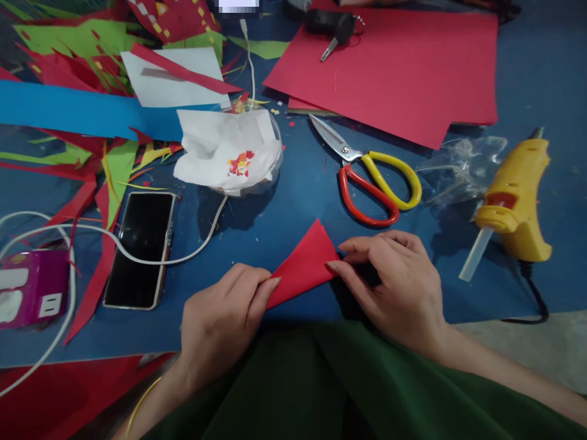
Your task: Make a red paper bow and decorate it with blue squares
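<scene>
A red piece of paper folded into a triangle [305, 263] is held above the table's near edge, its point facing away from me. My left hand [224, 318] pinches its left corner between thumb and fingers. At the right corner, my right hand [389, 281] grips the paper with thumb and forefinger. Just beyond the right hand lie scissors [347, 154] with one yellow and one red handle, blades slightly apart. To the right rests a yellow glue gun [525, 189] with a clear glue stick protruding from it.
Red paper sheets [398, 67] lie at the back, with keys [337, 30] on them. A phone [142, 250] lies left, crossed by a white cable [183, 260]. A bowl with white paper [229, 143] holds tiny scraps. Colourful paper strips [87, 153] cover the left side. Crumpled clear plastic [463, 165] lies near the glue gun.
</scene>
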`<state>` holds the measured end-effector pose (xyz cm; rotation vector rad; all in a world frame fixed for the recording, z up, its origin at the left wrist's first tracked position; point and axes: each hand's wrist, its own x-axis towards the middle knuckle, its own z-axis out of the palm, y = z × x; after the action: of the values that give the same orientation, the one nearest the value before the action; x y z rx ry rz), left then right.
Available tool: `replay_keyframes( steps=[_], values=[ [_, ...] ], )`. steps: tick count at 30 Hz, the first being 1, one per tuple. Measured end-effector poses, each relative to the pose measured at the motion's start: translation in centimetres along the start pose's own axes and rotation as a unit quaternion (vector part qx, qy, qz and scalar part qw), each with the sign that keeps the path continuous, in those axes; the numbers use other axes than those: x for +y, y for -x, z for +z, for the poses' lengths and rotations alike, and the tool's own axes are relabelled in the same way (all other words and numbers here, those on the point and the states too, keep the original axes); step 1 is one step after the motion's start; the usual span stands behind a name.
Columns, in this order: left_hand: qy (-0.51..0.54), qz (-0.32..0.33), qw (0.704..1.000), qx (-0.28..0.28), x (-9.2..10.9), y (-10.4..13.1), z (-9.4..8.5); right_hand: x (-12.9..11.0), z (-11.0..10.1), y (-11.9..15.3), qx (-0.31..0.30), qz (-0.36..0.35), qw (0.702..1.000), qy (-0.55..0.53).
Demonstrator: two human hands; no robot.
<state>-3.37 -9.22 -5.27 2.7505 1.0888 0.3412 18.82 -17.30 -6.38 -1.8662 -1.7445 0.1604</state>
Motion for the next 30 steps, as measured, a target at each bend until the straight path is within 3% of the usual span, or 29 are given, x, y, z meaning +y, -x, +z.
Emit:
replay_keyframes(
  steps=[16, 30],
  values=[
    [-0.029, 0.027, 0.999, -0.003, -0.2, -0.5, 0.3, 0.2, 0.3, -1.5, -0.050, 0.019, 0.998, 0.032],
    [0.000, 0.003, 1.000, -0.014, -0.1, -1.0, 0.2, 0.1, 0.6, -1.6, -0.038, 0.039, 0.998, 0.039]
  ],
)
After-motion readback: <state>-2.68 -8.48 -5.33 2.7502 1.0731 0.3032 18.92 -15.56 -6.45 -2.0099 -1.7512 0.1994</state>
